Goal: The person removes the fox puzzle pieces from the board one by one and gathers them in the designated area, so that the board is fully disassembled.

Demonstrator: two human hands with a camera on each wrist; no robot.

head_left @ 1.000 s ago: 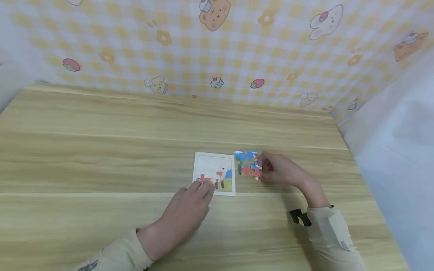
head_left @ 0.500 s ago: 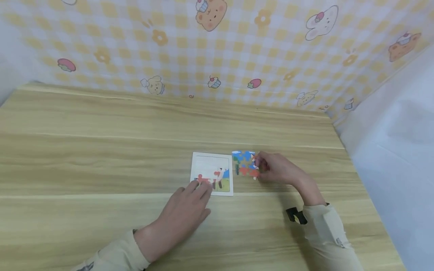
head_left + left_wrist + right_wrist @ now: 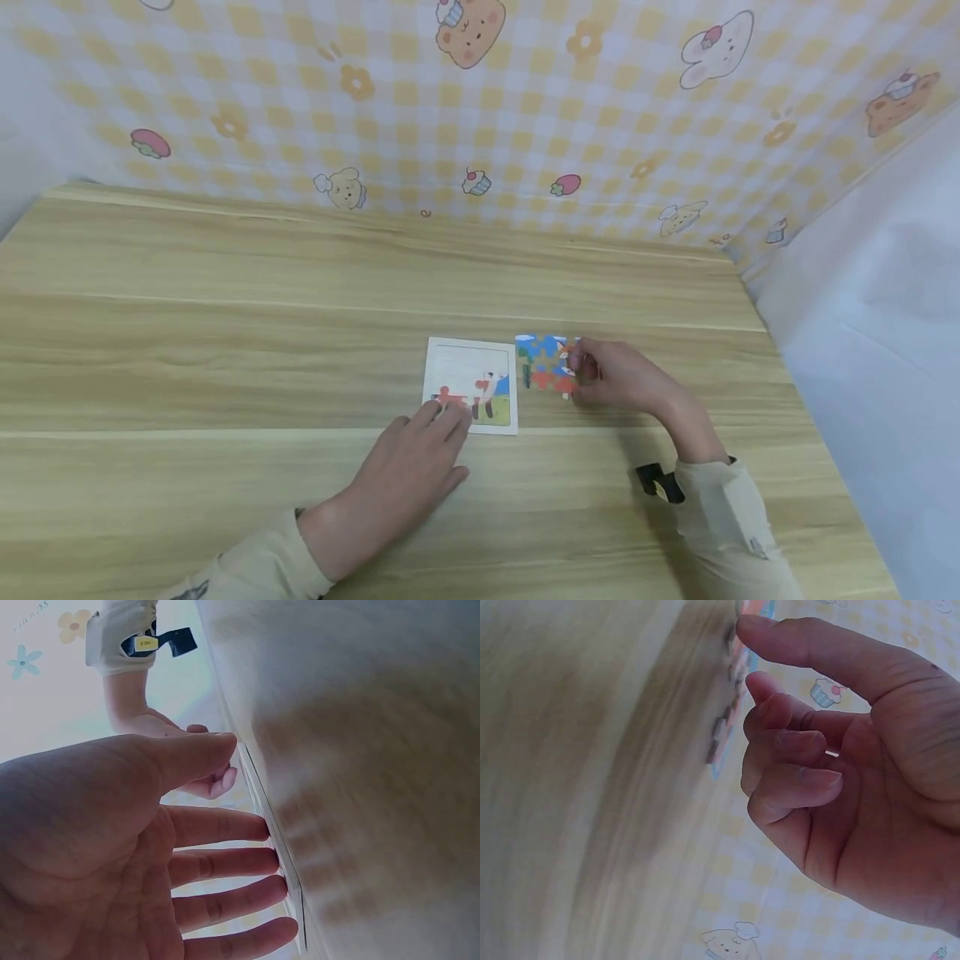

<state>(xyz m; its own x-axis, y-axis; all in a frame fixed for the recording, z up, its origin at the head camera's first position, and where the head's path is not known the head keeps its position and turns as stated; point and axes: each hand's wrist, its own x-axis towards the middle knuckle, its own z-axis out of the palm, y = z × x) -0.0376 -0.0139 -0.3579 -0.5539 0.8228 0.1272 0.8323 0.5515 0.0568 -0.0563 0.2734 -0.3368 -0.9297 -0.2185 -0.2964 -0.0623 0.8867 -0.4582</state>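
My left hand [image 3: 408, 475] lies over the lower left of a square white puzzle board [image 3: 461, 358], fingertips resting on it. In the left wrist view, the fingers of that hand [image 3: 217, 862] reach straight to the board's edge. Several pieces on the board show an animal's body and legs; my fingers hide part of them. To the right lie several loose jigsaw pieces [image 3: 543, 379], blue, green and red, with an orange and white animal face. My right hand [image 3: 618, 375] is at their right edge, thumb and index finger apart at the pieces. Its other fingers curl toward the palm [image 3: 795, 765].
The wood-grain table [image 3: 225, 333] extends around the board. A yellow checked cloth [image 3: 405, 108] with cartoon prints stands behind it, and a white sheet [image 3: 885, 333] borders the right side. A black strap mount [image 3: 660, 483] sits by the right cuff.
The pieces under my right hand have closed up, the red ones now lying nearer together. My left hand has stayed on the board. The head view has shifted slightly.
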